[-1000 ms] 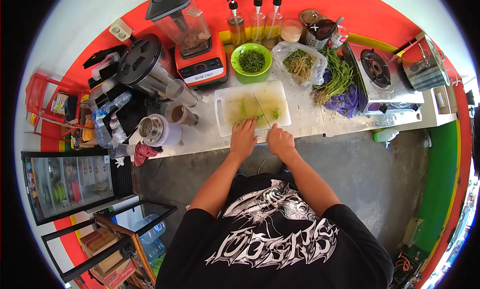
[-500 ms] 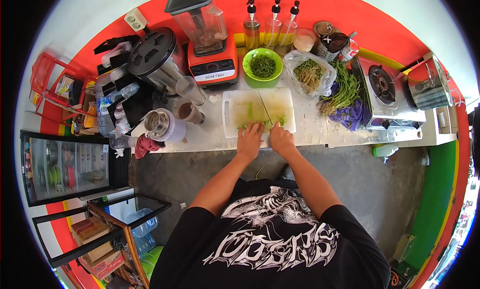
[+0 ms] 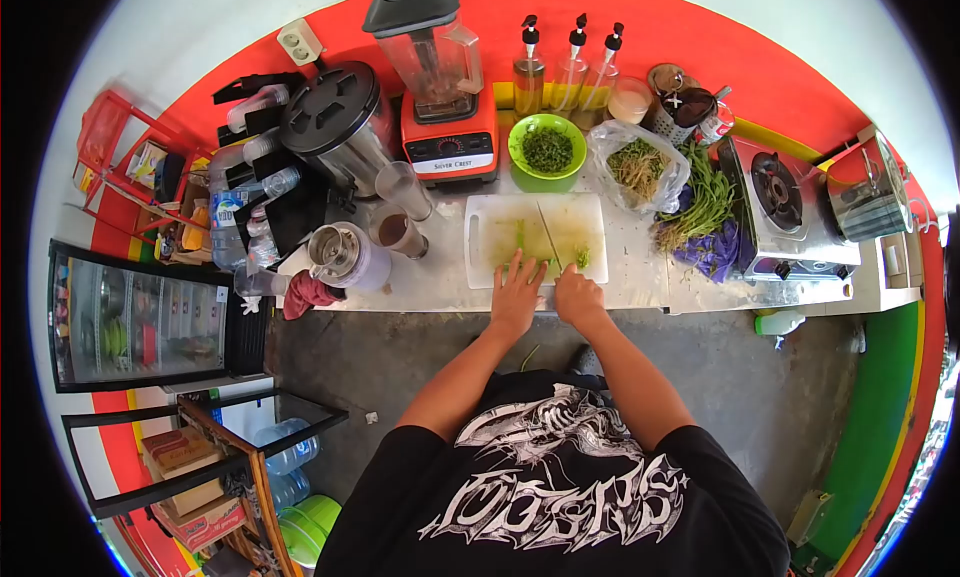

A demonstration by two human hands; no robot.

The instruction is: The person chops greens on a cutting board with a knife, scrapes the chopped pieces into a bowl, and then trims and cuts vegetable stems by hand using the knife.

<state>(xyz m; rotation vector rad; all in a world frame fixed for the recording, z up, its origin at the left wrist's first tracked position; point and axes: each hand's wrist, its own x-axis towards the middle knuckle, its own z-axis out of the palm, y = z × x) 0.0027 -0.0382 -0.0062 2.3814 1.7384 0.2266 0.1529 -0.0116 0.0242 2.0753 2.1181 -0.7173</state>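
On the counter's near side lies a white cutting board (image 3: 482,239) with a handle slot at its left. My right hand (image 3: 579,297) is closed round the handle end of a knife (image 3: 549,232), whose thin blade points away across the board. To its left, my left hand (image 3: 516,292) rests with fingers spread on the board's near part. Small chopped greens (image 3: 583,255) lie right of the blade, and a few more bits sit beyond my left fingertips. Beyond the board stands a green bowl (image 3: 548,179) of chopped dark greens.
Right of the bowl are a plastic bag (image 3: 640,167) of root-ended stalks, loose leafy greens (image 3: 705,202) and a gas stove (image 3: 775,187). A red blender (image 3: 450,142), cups (image 3: 398,235) and a purple-white jar (image 3: 345,257) stand left. Pump bottles (image 3: 570,77) line the back.
The whole view has shifted, so the counter appears lower and further right. My left fingers have spread wider, and the strip of greens by them no longer shows. The right hand still grips the knife.
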